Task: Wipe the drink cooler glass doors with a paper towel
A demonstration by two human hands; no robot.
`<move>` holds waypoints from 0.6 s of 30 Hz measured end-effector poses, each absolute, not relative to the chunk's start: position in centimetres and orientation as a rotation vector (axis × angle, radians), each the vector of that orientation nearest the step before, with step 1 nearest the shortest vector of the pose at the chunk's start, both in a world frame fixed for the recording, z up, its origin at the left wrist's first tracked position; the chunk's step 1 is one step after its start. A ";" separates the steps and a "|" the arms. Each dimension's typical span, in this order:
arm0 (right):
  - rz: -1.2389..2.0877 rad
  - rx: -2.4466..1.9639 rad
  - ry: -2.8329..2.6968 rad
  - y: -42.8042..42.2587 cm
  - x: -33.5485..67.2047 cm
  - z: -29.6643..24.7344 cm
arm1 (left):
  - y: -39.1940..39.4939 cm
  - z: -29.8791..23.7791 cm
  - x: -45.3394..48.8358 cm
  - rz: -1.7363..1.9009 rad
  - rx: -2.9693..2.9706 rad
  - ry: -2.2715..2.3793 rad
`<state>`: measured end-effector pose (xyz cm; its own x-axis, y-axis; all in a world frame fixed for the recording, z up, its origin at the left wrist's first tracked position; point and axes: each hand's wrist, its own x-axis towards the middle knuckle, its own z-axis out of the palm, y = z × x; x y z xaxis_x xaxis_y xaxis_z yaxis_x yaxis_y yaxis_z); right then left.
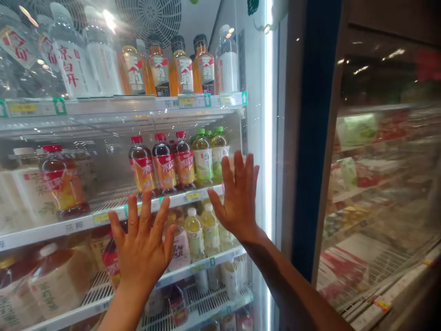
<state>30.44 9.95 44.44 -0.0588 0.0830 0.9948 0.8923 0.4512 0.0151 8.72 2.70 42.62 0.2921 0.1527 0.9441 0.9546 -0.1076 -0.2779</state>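
My left hand (143,248) is raised with its fingers spread, in front of the cooler's middle and lower shelves. It holds nothing. Higher and to the right, my right hand (237,197) is also open and empty, near the right end of the middle shelf. Light reflections suggest glass before the shelves; whether my palms touch it I cannot tell. Beyond the hands stand red-capped tea bottles (166,165) and green-capped bottles (203,158). Pale yellow bottles with white caps (195,234) show between my hands, one shelf lower.
Clear water bottles (70,55) and amber drink bottles (182,69) line the top shelf. Large bottles (57,276) lie low on the left. A bright light strip (269,138) and a dark blue frame (315,138) edge the cooler. Blurred shelves of packages (358,174) are at right.
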 end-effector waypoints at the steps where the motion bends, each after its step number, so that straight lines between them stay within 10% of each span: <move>1: -0.832 -0.900 -1.488 9.9 30.5 44.1 | 2.7 42.3 8.8 -0.971 -1.512 -1.071; 7: -0.837 -0.932 -1.589 8.3 28.9 31.8 | 2.7 34.9 9.2 -0.952 -1.597 -1.089; 14: -0.826 -0.904 -1.524 9.1 28.8 45.4 | 1.8 29.7 9.3 -0.942 -1.685 -1.169; 18: -0.820 -0.848 -1.625 7.3 24.6 43.0 | 0.5 30.9 7.0 -0.929 -1.665 -1.236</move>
<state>24.58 7.26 43.03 -0.1697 0.1163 0.9786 0.8564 0.5088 0.0881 6.99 0.46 30.90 0.2380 0.3437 0.9084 0.9682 -0.1584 -0.1937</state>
